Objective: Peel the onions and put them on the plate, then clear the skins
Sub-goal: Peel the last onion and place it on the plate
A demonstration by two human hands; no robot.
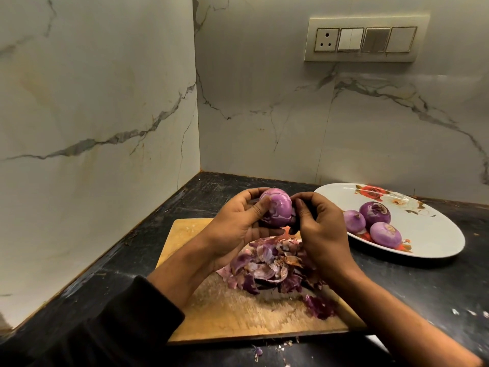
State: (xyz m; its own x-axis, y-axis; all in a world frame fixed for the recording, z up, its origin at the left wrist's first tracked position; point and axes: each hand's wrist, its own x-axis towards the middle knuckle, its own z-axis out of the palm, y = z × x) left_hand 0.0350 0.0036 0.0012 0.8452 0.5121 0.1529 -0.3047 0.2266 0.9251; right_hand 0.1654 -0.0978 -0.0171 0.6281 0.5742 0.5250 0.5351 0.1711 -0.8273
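My left hand [238,223] grips a purple onion [276,207] above the wooden cutting board [225,313], while my right hand [321,229], fingers curled shut, pinches at the onion's side. A heap of skins [270,266] covers the board's middle. Three peeled onions [375,223] sit on the floral plate [428,234] toward the dark worktop's [423,287] right edge.

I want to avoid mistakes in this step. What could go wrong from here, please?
1. The onion is held in the air between the left hand and right hand; if it slips, it may fall onto the skins.
2. The skin pile reaches the right edge of the cutting board, so pieces may spill onto the counter.
3. Three onions crowd the near part of the plate; another could roll off.
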